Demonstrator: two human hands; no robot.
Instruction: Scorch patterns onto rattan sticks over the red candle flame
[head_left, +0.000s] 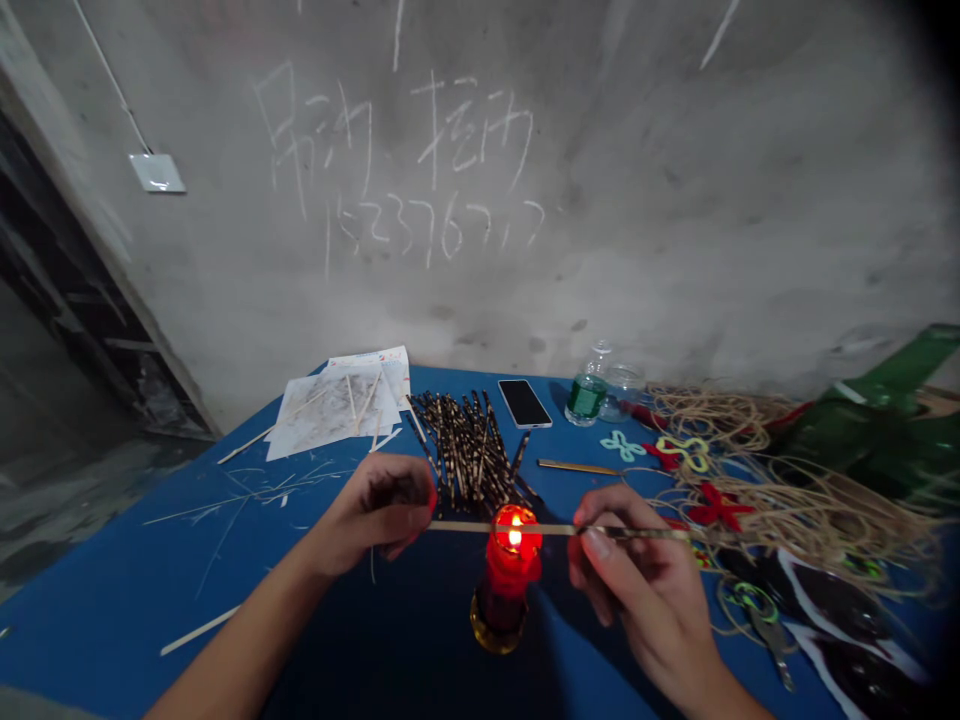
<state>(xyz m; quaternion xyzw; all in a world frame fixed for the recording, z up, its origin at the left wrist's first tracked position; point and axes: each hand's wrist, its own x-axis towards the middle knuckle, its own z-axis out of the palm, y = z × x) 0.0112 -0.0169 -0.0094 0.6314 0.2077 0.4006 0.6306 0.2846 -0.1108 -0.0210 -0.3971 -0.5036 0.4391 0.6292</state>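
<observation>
**Level bamboo strip (510, 527) over red candle (508, 580)**

Strip across flame, mid-span, at 6 o'clock of view (flame reaching its underside). Left hand (379, 510) nearly shut, curled round strip's left end. Right hand (637, 585) pinching strip's right part, thumb against forefinger. Scorched bamboo sticks (469, 450) at 12 o'clock from flame, phone (524, 403) at 1, twine (795, 510) at 3, all on blue table (112, 600).

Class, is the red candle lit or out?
Lit. A yellow flame glows inside the red candle, right under the thin stick held between the left hand and right hand.
</observation>
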